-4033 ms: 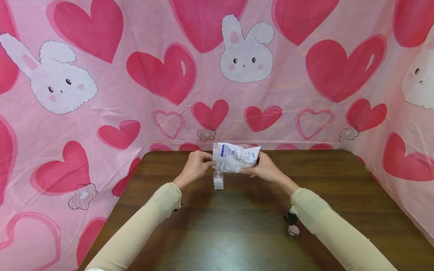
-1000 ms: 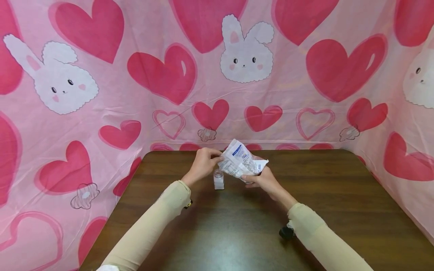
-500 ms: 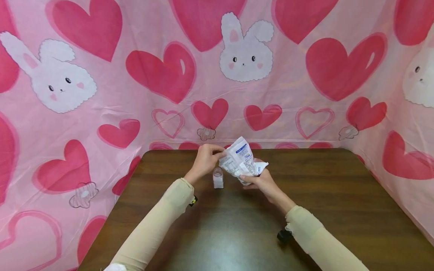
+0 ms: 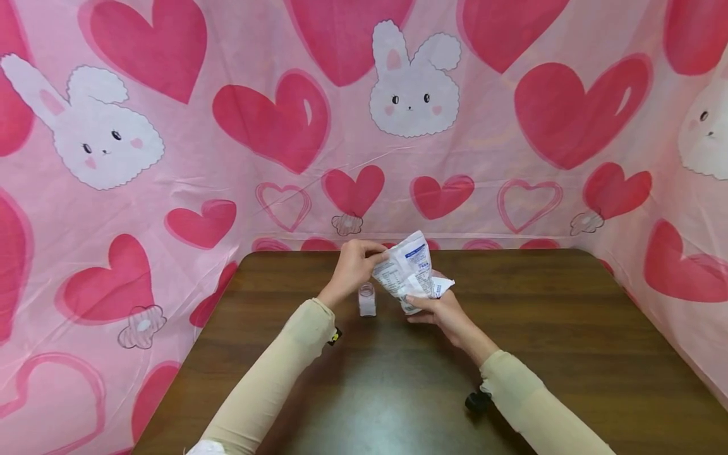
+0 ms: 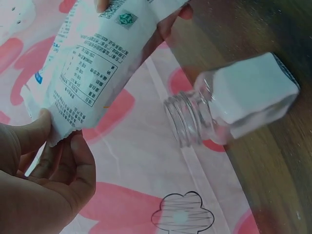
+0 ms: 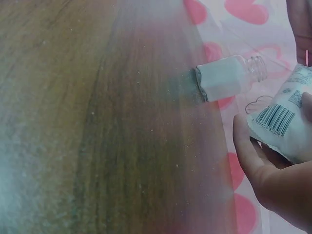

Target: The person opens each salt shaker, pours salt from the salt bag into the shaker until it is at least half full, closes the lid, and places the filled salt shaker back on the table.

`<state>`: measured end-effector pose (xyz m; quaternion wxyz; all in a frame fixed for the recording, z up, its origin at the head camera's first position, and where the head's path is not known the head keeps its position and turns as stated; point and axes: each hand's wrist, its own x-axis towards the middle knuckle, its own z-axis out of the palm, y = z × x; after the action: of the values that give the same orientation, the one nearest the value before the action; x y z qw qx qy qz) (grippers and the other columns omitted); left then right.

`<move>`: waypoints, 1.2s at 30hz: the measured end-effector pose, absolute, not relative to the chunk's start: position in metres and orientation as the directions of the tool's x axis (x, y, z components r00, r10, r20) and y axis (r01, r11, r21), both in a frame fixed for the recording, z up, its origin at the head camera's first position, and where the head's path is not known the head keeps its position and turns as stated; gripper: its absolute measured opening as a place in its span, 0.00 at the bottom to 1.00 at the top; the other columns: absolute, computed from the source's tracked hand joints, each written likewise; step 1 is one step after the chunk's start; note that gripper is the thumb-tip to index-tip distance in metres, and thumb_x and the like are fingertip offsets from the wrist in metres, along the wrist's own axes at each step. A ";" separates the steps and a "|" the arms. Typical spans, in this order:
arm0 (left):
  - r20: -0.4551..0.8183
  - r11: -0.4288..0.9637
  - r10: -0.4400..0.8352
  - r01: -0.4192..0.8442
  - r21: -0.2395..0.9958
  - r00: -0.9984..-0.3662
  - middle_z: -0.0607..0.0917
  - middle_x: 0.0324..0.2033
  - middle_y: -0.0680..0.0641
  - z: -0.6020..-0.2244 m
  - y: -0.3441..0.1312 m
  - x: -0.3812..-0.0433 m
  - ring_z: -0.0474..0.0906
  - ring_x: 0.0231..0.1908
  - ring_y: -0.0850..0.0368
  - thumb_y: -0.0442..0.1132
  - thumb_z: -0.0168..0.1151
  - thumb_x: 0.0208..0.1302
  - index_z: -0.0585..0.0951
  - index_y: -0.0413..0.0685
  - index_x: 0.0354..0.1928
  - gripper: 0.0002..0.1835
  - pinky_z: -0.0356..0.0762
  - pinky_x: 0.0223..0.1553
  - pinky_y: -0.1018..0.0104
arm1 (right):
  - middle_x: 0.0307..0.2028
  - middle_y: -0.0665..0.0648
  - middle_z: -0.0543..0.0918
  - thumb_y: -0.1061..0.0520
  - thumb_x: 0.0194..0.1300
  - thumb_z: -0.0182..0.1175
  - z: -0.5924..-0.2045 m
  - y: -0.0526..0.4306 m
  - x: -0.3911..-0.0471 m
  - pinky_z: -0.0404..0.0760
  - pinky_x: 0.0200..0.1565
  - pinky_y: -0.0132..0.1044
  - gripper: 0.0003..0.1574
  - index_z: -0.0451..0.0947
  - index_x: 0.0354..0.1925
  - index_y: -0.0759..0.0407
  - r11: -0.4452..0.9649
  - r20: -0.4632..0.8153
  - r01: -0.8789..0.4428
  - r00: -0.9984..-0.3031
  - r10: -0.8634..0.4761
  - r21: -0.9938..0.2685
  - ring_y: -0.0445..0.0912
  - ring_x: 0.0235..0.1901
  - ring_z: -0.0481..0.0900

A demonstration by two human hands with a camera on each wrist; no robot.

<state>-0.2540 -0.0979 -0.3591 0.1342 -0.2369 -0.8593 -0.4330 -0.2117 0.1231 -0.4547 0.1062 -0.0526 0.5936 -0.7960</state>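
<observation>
A white packet (image 4: 405, 268) with blue and black print is held up over the table by both hands. My left hand (image 4: 354, 265) pinches its upper left edge between thumb and fingers, as the left wrist view shows at the packet's torn-looking corner (image 5: 63, 134). Lower down, my right hand (image 4: 446, 311) grips the packet's bottom part, near the barcode (image 6: 275, 118). Just left of the packet, a small clear glass jar (image 4: 367, 302) stands upright without a lid. White powder (image 5: 256, 87) fills it up to about its shoulder, below the threaded neck (image 5: 183, 119).
The dark wooden table (image 4: 546, 328) reaches back to a pink cloth (image 4: 489, 151) with hearts and rabbits. Fine white specks (image 6: 139, 83) dot the tabletop near the jar. A black wrist camera (image 4: 478, 401) hangs under the right sleeve.
The packet has gone from lying level over the jar to tipped upright, and shifted right away from the jar's mouth. Both hands moved with it. A perforated lid seen earlier is now out of sight.
</observation>
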 end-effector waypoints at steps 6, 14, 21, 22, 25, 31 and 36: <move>0.473 0.511 0.303 0.560 0.652 -0.827 0.92 0.40 0.45 -0.358 -0.089 -0.255 0.83 0.39 0.56 0.30 0.73 0.67 0.92 0.39 0.41 0.04 0.79 0.42 0.63 | 0.53 0.61 0.82 0.68 0.69 0.66 -0.458 0.127 -0.211 0.81 0.51 0.67 0.51 0.50 0.79 0.52 -0.297 -0.050 0.124 -0.968 -0.245 -0.947 0.57 0.44 0.87; 0.478 0.491 0.327 0.579 0.650 -0.815 0.92 0.38 0.46 -0.352 -0.075 -0.250 0.84 0.38 0.56 0.31 0.73 0.67 0.92 0.40 0.41 0.04 0.82 0.41 0.63 | 0.54 0.56 0.82 0.66 0.71 0.64 -0.455 0.132 -0.202 0.79 0.56 0.63 0.54 0.45 0.81 0.45 -0.333 -0.146 0.214 -0.965 -0.219 -0.918 0.54 0.48 0.86; 0.499 0.497 0.342 0.604 0.623 -0.796 0.92 0.39 0.46 -0.346 -0.065 -0.248 0.85 0.40 0.54 0.30 0.74 0.66 0.92 0.40 0.41 0.04 0.82 0.43 0.63 | 0.55 0.54 0.82 0.65 0.72 0.64 -0.454 0.137 -0.196 0.77 0.59 0.62 0.56 0.43 0.82 0.43 -0.366 -0.174 0.243 -0.962 -0.211 -0.898 0.54 0.52 0.84; 0.497 0.495 0.347 0.606 0.623 -0.795 0.92 0.39 0.46 -0.346 -0.064 -0.248 0.85 0.40 0.54 0.30 0.74 0.66 0.92 0.40 0.41 0.05 0.82 0.44 0.62 | 0.56 0.54 0.82 0.65 0.72 0.64 -0.454 0.138 -0.196 0.76 0.60 0.63 0.56 0.43 0.82 0.43 -0.366 -0.176 0.246 -0.961 -0.213 -0.898 0.53 0.53 0.84; 0.490 0.494 0.361 0.609 0.621 -0.793 0.92 0.40 0.45 -0.346 -0.060 -0.249 0.86 0.42 0.53 0.30 0.73 0.66 0.92 0.39 0.42 0.05 0.82 0.46 0.62 | 0.56 0.53 0.81 0.64 0.73 0.64 -0.454 0.141 -0.194 0.75 0.61 0.63 0.55 0.42 0.82 0.42 -0.369 -0.185 0.254 -0.960 -0.212 -0.894 0.52 0.54 0.83; 0.486 0.494 0.368 0.610 0.620 -0.792 0.92 0.40 0.45 -0.346 -0.054 -0.251 0.87 0.42 0.53 0.30 0.73 0.67 0.92 0.39 0.42 0.05 0.82 0.45 0.63 | 0.55 0.51 0.82 0.63 0.74 0.64 -0.454 0.142 -0.189 0.77 0.59 0.61 0.52 0.46 0.81 0.41 -0.395 -0.197 0.253 -0.964 -0.177 -0.883 0.52 0.53 0.84; 0.494 0.477 0.381 0.624 0.619 -0.782 0.92 0.40 0.44 -0.345 -0.048 -0.251 0.87 0.41 0.53 0.30 0.73 0.67 0.92 0.39 0.42 0.04 0.82 0.44 0.65 | 0.54 0.50 0.82 0.63 0.73 0.65 -0.455 0.145 -0.187 0.76 0.59 0.61 0.47 0.53 0.78 0.41 -0.414 -0.179 0.207 -0.978 -0.105 -0.886 0.49 0.51 0.84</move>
<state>-0.2506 -0.0480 -0.3447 0.1459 -0.2964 -0.8469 -0.4166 -0.1871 0.1455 -0.4554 0.0930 0.0478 0.5331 -0.8395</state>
